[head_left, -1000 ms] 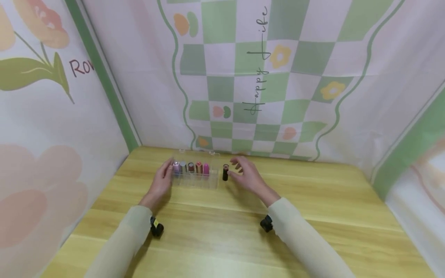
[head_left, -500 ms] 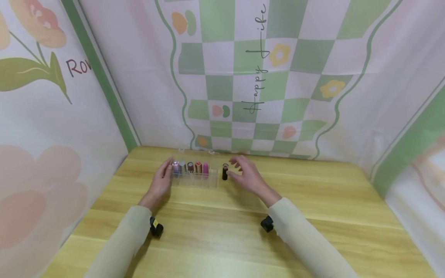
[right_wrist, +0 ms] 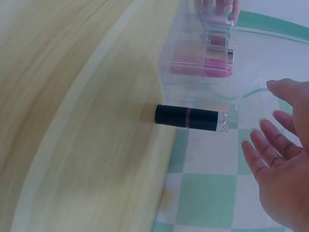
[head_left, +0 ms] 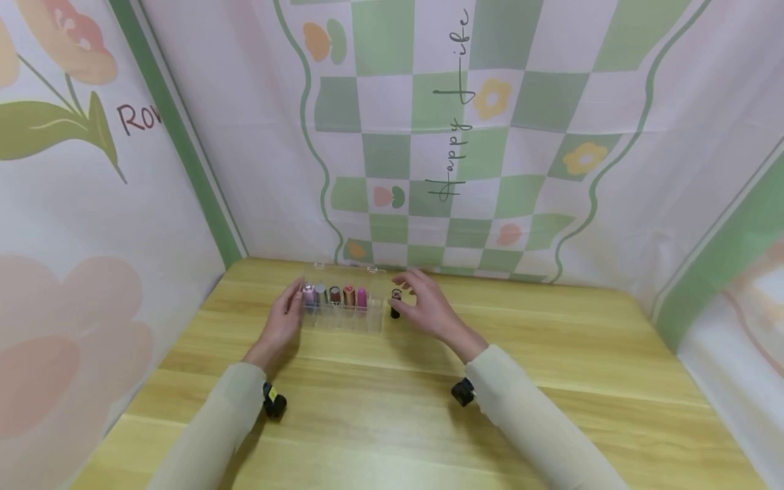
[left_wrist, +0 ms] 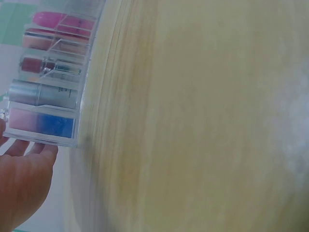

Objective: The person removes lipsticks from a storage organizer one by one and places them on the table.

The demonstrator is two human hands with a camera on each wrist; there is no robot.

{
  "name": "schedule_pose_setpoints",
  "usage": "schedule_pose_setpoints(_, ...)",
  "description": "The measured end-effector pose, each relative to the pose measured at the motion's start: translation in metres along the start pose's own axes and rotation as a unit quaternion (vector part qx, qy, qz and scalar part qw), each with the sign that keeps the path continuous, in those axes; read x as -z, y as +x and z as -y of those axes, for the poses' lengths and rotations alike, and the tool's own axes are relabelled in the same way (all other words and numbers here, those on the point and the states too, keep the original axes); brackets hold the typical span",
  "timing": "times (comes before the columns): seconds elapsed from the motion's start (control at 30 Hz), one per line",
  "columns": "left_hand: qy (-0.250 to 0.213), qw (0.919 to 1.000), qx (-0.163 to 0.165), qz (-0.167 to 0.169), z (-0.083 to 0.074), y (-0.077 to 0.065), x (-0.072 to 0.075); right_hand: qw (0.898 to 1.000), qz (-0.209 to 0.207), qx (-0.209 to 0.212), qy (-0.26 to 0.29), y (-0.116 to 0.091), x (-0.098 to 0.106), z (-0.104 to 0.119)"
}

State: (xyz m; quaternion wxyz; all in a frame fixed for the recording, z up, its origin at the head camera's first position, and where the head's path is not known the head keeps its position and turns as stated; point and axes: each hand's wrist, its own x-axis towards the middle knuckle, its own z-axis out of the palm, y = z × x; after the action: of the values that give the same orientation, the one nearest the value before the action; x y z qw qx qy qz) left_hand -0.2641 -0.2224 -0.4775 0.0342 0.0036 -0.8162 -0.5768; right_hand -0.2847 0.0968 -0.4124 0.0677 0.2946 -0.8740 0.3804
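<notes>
A clear lipstick box (head_left: 343, 321) with a raised transparent lid stands towards the back of the table. Several lipsticks stand in its slots: a pink-and-blue tube (left_wrist: 41, 121) at the left end, a silver one (left_wrist: 43, 94), a dark red one (left_wrist: 46, 65), a rose-gold one (left_wrist: 41, 39) and a magenta one (head_left: 362, 299). My left hand (head_left: 285, 316) rests its fingers against the box's left end. Beside the box's right end a black lipstick (right_wrist: 188, 117) with a clear top stands upright on the table. My right hand (head_left: 430, 306) is spread around it, fingers apart from the tube.
The wooden table (head_left: 367, 408) extends in front of the box and to both sides. A checked green-and-white cloth (head_left: 437, 156) hangs right behind the table's back edge. Small black wrist cameras (head_left: 274, 401) sit on both forearms.
My right hand has shifted slightly left, bringing its thumb and fingers closer around the black lipstick. The left hand and the box stay in place.
</notes>
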Motion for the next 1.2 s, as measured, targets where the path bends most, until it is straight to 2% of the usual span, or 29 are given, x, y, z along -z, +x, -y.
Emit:
schedule_pose_setpoints(0.3,0.000,0.9999,-0.011,-0.001,0.000,0.001,0.001,0.999,0.008,0.009,-0.033,0.007,-0.003,0.011)
schedule_pose_setpoints(0.47,0.003,1.0000,-0.004,-0.002,-0.001,0.001,0.001,0.999,0.017,0.013,-0.050,0.011,-0.007,0.015)
schedule_pose_setpoints(0.7,0.003,1.0000,-0.002,-0.001,-0.002,0.000,0.001,0.999,0.021,0.014,-0.036,0.017,-0.012,0.019)
schedule_pose_setpoints(1.07,0.002,1.0000,0.001,-0.003,-0.001,-0.001,0.001,0.999,0.037,0.001,-0.036,0.026,-0.022,0.023)
schedule_pose_setpoints(1.2,0.000,1.0000,-0.007,-0.001,-0.002,0.000,0.002,0.998,0.044,0.002,-0.046,0.029,-0.026,0.025)
